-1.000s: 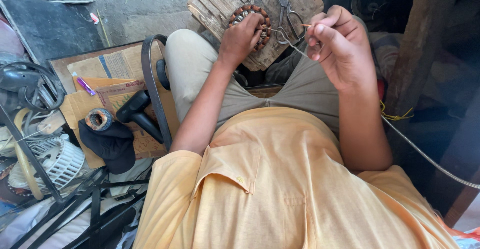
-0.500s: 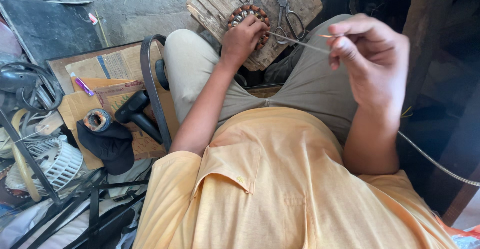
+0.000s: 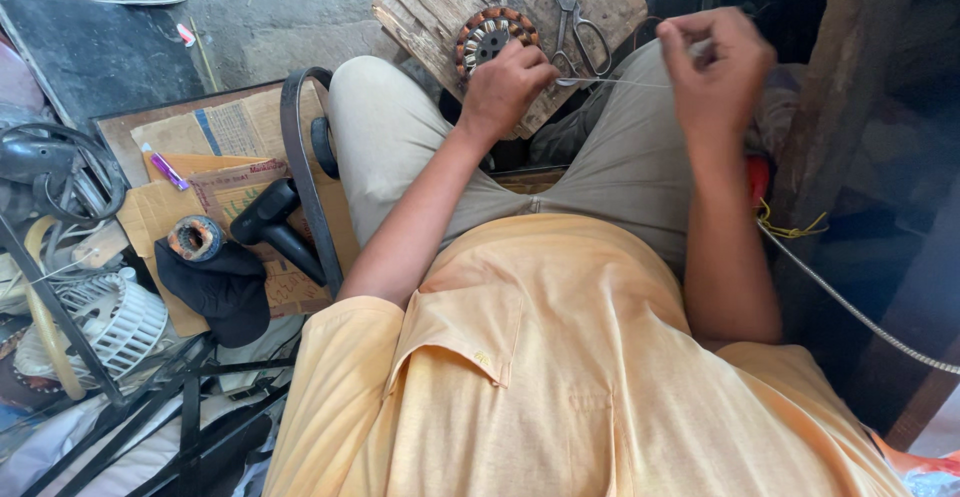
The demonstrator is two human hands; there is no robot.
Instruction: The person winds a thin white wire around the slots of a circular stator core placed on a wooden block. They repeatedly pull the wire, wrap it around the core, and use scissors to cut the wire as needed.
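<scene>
At the board's edge, left hand (image 3: 505, 82) pins stator (image 3: 487, 37); right hand (image 3: 715, 67) pinches wire (image 3: 615, 82)

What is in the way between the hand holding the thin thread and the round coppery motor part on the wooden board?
Nothing visible. The thin pale thread runs freely from the right hand to the left hand, which rests on the round copper-wound motor ring.

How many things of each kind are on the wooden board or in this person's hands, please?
Round copper-wound stator, under the left hand: 1
Scissors: 1
Thin wire, pulled taut to the right hand: 1
Total on or over the wooden board: 3
</scene>
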